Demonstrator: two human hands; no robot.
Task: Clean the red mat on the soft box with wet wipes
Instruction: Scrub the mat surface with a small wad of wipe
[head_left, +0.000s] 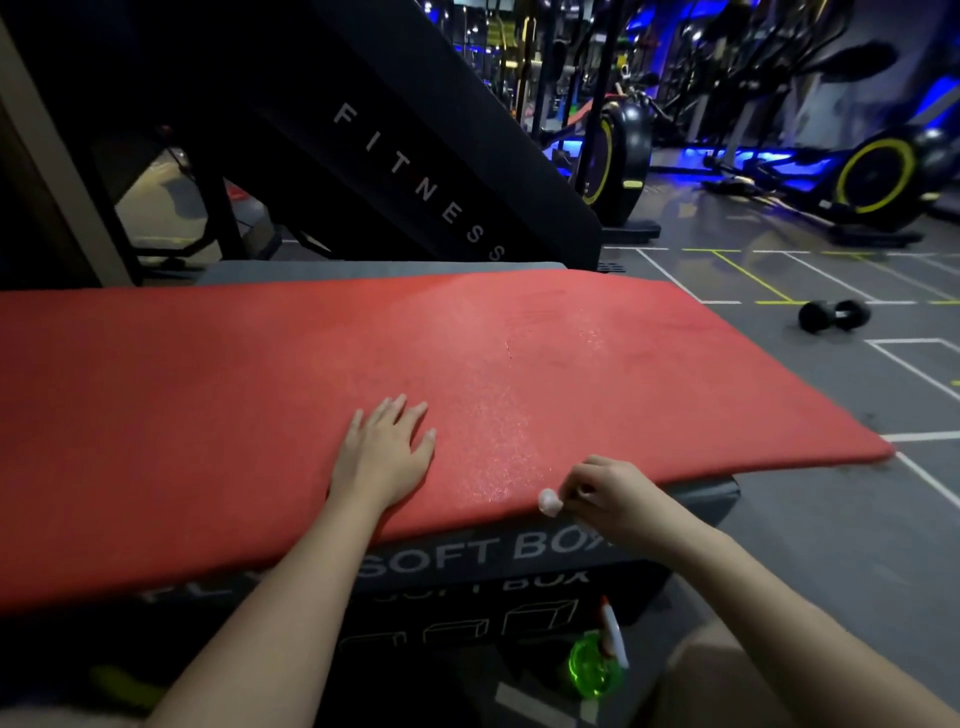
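Observation:
A long red mat (260, 389) lies across the top of a dark soft box (467, 556) printed with "SOFT BOX". My left hand (387, 454) rests flat on the mat, fingers straight and spread. My right hand (610, 496) is at the mat's near edge and pinches a small crumpled white wet wipe (549, 502) against that edge. A damp, glistening streak (501, 431) runs across the mat between my hands.
A green spray bottle (597, 662) with a white nozzle stands on the floor below the box. A black dumbbell (834, 315) lies on the grey floor to the right. A slanted black "FITNESS" panel (415, 176) and exercise bikes (878, 182) stand behind.

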